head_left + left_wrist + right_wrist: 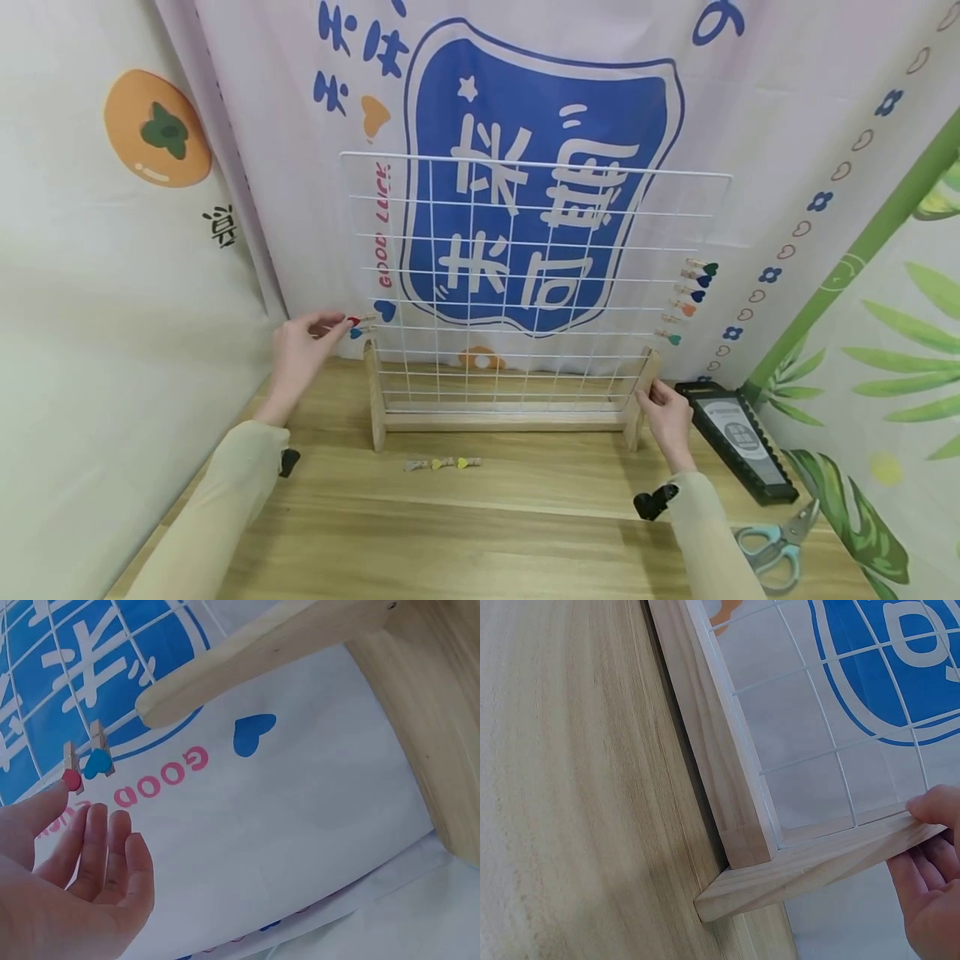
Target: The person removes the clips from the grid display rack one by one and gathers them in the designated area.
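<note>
A white wire grid (pixel 537 164) stands upright in a wooden stand (pixel 502 422). At the grid's left edge, my left hand (pixel 296 354) pinches a small clothespin with a red heart (pixel 71 780). Right beside it, a clothespin with a blue heart (pixel 97 763) is clipped on. Several heart clothespins (pixel 707 269) in green, dark blue and orange line the right edge. My right hand (pixel 670 417) grips the stand's right upright (pixel 795 871), thumb on one side and fingers beneath. On the table before the stand lie a grey clothespin (pixel 416 465) and two yellow ones (pixel 468 462).
Right of the stand, a black tray-like holder (pixel 783 493) with a printed card lies on the wooden table (pixel 450 542). Scissors (pixel 771 533) with light blue handles lie nearer the front right. Printed cloth (pixel 300 167) hangs close behind the grid and along both sides.
</note>
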### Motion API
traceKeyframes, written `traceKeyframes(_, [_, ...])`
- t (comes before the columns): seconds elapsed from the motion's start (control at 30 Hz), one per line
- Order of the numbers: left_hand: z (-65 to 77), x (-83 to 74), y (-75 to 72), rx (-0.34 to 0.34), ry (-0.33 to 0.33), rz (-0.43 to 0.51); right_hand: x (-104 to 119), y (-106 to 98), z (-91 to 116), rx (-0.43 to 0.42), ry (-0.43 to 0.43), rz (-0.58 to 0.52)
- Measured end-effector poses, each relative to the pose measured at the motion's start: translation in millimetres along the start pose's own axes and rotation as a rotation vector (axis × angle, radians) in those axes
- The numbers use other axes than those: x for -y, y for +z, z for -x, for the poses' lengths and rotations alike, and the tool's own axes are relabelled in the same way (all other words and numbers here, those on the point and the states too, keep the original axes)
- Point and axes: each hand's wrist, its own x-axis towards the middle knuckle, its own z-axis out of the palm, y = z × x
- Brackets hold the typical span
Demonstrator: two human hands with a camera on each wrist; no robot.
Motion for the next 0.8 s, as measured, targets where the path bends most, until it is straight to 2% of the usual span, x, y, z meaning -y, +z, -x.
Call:
traceKeyframes(0.33, [-7.5,3.4,3.0,0.010,0.009,0.016,-1.0,0.6,-0.5,-0.002,0.000,-0.015])
traceKeyframes(0.5, [-8.9,3.8,2.8,0.018,0.017,-0.015,0.0,1.2,0.0,-0.007,0.003,-0.005])
traceKeyframes(0.63, [-9.9,3.0,3.3,0.018,0.064,-0.064,0.9,1.4,0.4,-0.007,0.004,-0.001])
traceKeyframes(0.8, [-9.3,3.6,7.1,0.014,0.131,-0.056,0.6,2.2,0.6,-0.010,0.003,0.006])
